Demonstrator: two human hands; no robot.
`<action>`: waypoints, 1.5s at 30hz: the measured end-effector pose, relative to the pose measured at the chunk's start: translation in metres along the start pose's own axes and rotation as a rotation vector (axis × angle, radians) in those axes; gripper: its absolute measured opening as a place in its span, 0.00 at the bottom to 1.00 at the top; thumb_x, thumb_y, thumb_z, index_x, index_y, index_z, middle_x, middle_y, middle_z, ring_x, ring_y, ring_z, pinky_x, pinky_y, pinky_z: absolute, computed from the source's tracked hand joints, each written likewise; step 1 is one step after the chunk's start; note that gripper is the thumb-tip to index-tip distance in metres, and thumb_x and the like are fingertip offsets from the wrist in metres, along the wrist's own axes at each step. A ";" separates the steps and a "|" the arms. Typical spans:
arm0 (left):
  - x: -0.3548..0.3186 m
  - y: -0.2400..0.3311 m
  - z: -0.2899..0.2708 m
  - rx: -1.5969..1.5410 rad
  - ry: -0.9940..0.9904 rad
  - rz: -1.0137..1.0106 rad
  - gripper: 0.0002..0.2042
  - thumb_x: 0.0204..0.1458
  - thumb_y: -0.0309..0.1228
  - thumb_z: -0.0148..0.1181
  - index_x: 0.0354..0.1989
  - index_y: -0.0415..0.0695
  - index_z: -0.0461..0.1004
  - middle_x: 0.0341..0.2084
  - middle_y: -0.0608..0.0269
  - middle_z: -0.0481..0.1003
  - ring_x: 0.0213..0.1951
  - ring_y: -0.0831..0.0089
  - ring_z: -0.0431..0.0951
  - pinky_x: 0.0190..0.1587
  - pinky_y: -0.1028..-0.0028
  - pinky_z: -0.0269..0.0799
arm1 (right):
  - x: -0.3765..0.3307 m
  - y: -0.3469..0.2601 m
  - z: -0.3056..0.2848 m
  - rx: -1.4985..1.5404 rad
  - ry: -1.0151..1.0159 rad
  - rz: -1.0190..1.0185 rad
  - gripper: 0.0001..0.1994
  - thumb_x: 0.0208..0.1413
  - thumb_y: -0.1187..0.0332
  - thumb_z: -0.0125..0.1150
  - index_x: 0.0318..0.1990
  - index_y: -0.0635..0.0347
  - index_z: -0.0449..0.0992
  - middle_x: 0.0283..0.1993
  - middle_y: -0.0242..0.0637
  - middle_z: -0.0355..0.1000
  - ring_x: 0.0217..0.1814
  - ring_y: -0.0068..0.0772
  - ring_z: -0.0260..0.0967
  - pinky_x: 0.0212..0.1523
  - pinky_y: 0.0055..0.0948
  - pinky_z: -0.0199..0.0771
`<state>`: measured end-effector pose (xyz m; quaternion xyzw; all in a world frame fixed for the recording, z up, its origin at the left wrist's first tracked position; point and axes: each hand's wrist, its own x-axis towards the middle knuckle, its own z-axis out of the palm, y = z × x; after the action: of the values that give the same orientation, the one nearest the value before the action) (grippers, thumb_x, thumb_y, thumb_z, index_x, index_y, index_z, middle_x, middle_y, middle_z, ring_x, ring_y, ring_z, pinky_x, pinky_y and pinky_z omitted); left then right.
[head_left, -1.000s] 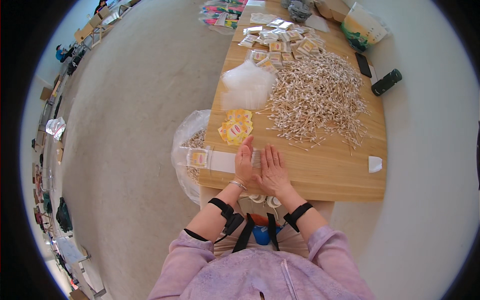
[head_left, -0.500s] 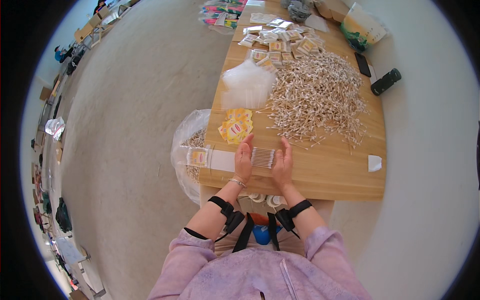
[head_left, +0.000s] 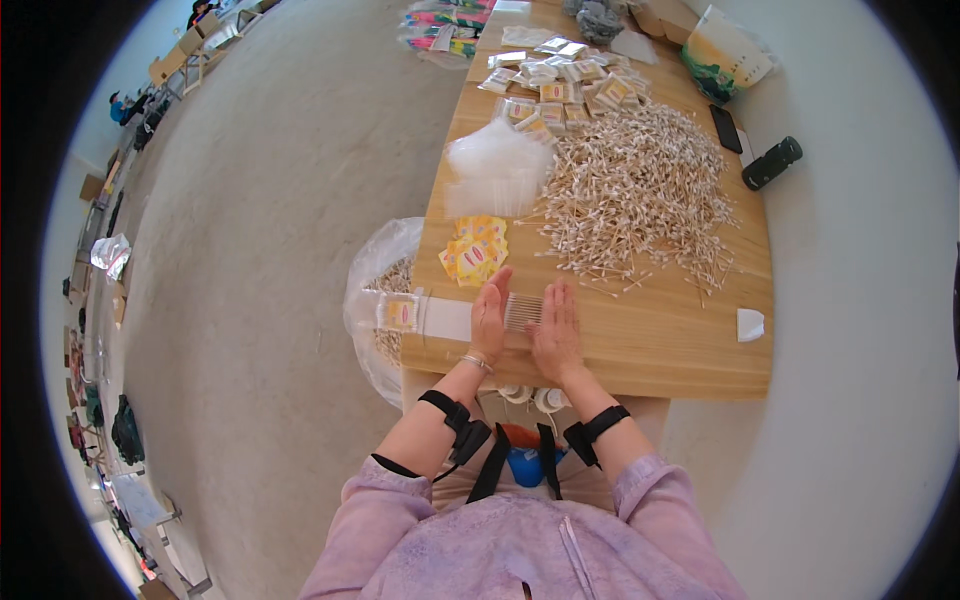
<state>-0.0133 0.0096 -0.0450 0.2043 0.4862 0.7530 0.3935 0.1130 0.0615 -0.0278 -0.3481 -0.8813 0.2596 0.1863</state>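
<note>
A neat row of cotton swabs [head_left: 522,311] lies on the table between my two hands. My left hand [head_left: 489,318] stands on edge at the row's left side, its fingers stretched out. From the right, my right hand [head_left: 558,332] is laid with straight fingers against or over the row's right end; I cannot tell if it presses on the tips. Left of my left hand is a white strip [head_left: 447,318], with a clear packet of swabs holding a yellow card [head_left: 400,314] at its far end. Loose yellow cards [head_left: 474,250] lie just beyond my left hand.
A big heap of loose swabs [head_left: 640,195] covers the table's middle, with clear bags [head_left: 497,170] to its left and filled packets [head_left: 570,85] behind. A phone [head_left: 726,129], a black cylinder [head_left: 772,164] and a white scrap [head_left: 750,325] lie along the right. A plastic sack [head_left: 365,300] stands by the left edge.
My right hand has moved left and turned flatter, now reaching the right end of the swab row and covering part of it. My left hand has barely moved.
</note>
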 end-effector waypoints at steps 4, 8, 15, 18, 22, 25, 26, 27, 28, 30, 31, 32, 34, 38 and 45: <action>0.002 -0.001 0.001 0.055 -0.072 0.004 0.29 0.63 0.48 0.35 0.63 0.35 0.54 0.63 0.53 0.57 0.66 0.65 0.52 0.67 0.69 0.43 | -0.009 -0.008 -0.003 -0.363 -0.192 -0.070 0.44 0.52 0.46 0.52 0.65 0.74 0.45 0.71 0.56 0.37 0.75 0.51 0.29 0.71 0.45 0.27; 0.001 0.005 0.004 0.045 0.002 0.001 0.25 0.64 0.44 0.39 0.60 0.37 0.60 0.60 0.53 0.61 0.63 0.63 0.58 0.64 0.69 0.50 | -0.008 -0.014 -0.005 -0.363 -0.172 -0.080 0.48 0.49 0.43 0.54 0.65 0.74 0.44 0.71 0.57 0.37 0.74 0.51 0.30 0.71 0.44 0.28; -0.055 0.036 -0.012 1.181 -0.210 0.378 0.22 0.54 0.35 0.53 0.57 0.43 0.65 0.45 0.50 0.69 0.49 0.55 0.67 0.54 0.64 0.61 | -0.007 -0.012 -0.008 -0.419 -0.235 -0.056 0.50 0.45 0.42 0.56 0.65 0.73 0.43 0.71 0.56 0.37 0.75 0.51 0.29 0.71 0.44 0.29; -0.076 0.048 -0.004 1.362 -0.378 0.357 0.25 0.51 0.35 0.56 0.59 0.44 0.64 0.38 0.53 0.67 0.42 0.57 0.66 0.49 0.63 0.60 | -0.009 -0.005 -0.007 -0.464 -0.211 -0.081 0.51 0.45 0.43 0.57 0.66 0.73 0.42 0.71 0.56 0.36 0.75 0.51 0.29 0.71 0.44 0.29; -0.078 0.054 0.001 1.479 -0.395 0.236 0.28 0.53 0.41 0.54 0.61 0.45 0.61 0.39 0.55 0.66 0.43 0.60 0.65 0.48 0.63 0.58 | -0.009 -0.001 0.003 -0.443 -0.133 -0.131 0.51 0.44 0.43 0.56 0.66 0.72 0.41 0.71 0.55 0.34 0.75 0.51 0.27 0.72 0.44 0.28; -0.078 0.051 -0.002 1.484 -0.410 0.224 0.29 0.53 0.43 0.53 0.62 0.45 0.59 0.41 0.55 0.65 0.45 0.59 0.65 0.48 0.62 0.58 | -0.010 -0.002 0.003 -0.435 -0.180 -0.108 0.51 0.44 0.43 0.56 0.66 0.72 0.41 0.72 0.55 0.33 0.75 0.51 0.26 0.72 0.44 0.27; -0.079 0.050 -0.003 1.471 -0.407 0.268 0.29 0.53 0.44 0.53 0.62 0.46 0.59 0.42 0.55 0.65 0.45 0.59 0.65 0.49 0.61 0.57 | -0.010 -0.004 0.003 -0.434 -0.182 -0.109 0.51 0.44 0.43 0.56 0.66 0.72 0.41 0.72 0.55 0.33 0.75 0.51 0.26 0.72 0.44 0.27; -0.079 0.048 -0.005 1.472 -0.406 0.266 0.29 0.53 0.44 0.53 0.62 0.46 0.59 0.42 0.55 0.65 0.45 0.59 0.65 0.49 0.61 0.57 | -0.009 -0.005 0.002 -0.447 -0.197 -0.097 0.51 0.44 0.43 0.56 0.66 0.72 0.41 0.72 0.55 0.33 0.75 0.50 0.26 0.72 0.44 0.26; -0.079 0.048 -0.006 1.478 -0.414 0.278 0.29 0.53 0.44 0.53 0.62 0.46 0.59 0.42 0.55 0.65 0.46 0.59 0.64 0.49 0.61 0.57 | -0.009 -0.006 0.001 -0.460 -0.211 -0.083 0.51 0.44 0.43 0.56 0.66 0.72 0.41 0.72 0.54 0.33 0.75 0.50 0.26 0.72 0.43 0.26; -0.079 0.047 -0.007 1.485 -0.421 0.288 0.29 0.53 0.45 0.53 0.62 0.46 0.58 0.43 0.55 0.65 0.46 0.58 0.64 0.49 0.61 0.57 | -0.009 -0.007 0.000 -0.431 -0.207 -0.083 0.51 0.44 0.44 0.56 0.66 0.71 0.41 0.72 0.54 0.33 0.75 0.50 0.26 0.72 0.43 0.26; -0.078 0.046 -0.006 1.486 -0.407 0.265 0.30 0.53 0.46 0.52 0.63 0.46 0.57 0.43 0.55 0.65 0.46 0.58 0.64 0.49 0.61 0.57 | -0.010 -0.006 -0.001 -0.403 -0.201 -0.082 0.51 0.44 0.44 0.57 0.66 0.71 0.41 0.72 0.54 0.33 0.75 0.50 0.26 0.72 0.43 0.26; -0.077 0.045 -0.006 1.488 -0.393 0.241 0.31 0.53 0.46 0.52 0.63 0.45 0.57 0.44 0.55 0.65 0.47 0.58 0.64 0.49 0.61 0.57 | -0.010 -0.005 0.000 -0.404 -0.201 -0.082 0.51 0.44 0.44 0.57 0.66 0.71 0.41 0.72 0.54 0.33 0.75 0.50 0.26 0.72 0.43 0.26; -0.075 0.044 -0.004 1.488 -0.384 0.224 0.31 0.53 0.47 0.52 0.62 0.45 0.57 0.44 0.55 0.65 0.47 0.58 0.64 0.49 0.61 0.57 | -0.009 -0.005 0.001 -0.455 -0.174 -0.106 0.51 0.44 0.44 0.57 0.67 0.71 0.40 0.72 0.54 0.33 0.75 0.50 0.26 0.72 0.43 0.26; -0.073 0.046 0.001 1.505 -0.395 0.205 0.31 0.53 0.49 0.51 0.61 0.43 0.58 0.44 0.55 0.65 0.46 0.58 0.64 0.49 0.60 0.57 | -0.009 -0.006 -0.002 -0.509 -0.235 -0.081 0.52 0.43 0.44 0.57 0.67 0.71 0.39 0.72 0.55 0.33 0.75 0.50 0.26 0.72 0.43 0.26; -0.070 0.046 0.002 1.533 -0.382 0.203 0.33 0.52 0.50 0.52 0.63 0.44 0.55 0.42 0.55 0.65 0.46 0.58 0.65 0.48 0.60 0.58 | -0.009 -0.004 0.000 -0.419 -0.198 -0.092 0.50 0.45 0.45 0.55 0.67 0.70 0.38 0.72 0.54 0.31 0.75 0.50 0.24 0.72 0.43 0.25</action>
<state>0.0125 -0.0547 0.0021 0.5870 0.7720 0.1929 0.1492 0.1173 0.0526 -0.0273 -0.3113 -0.9449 0.0951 0.0342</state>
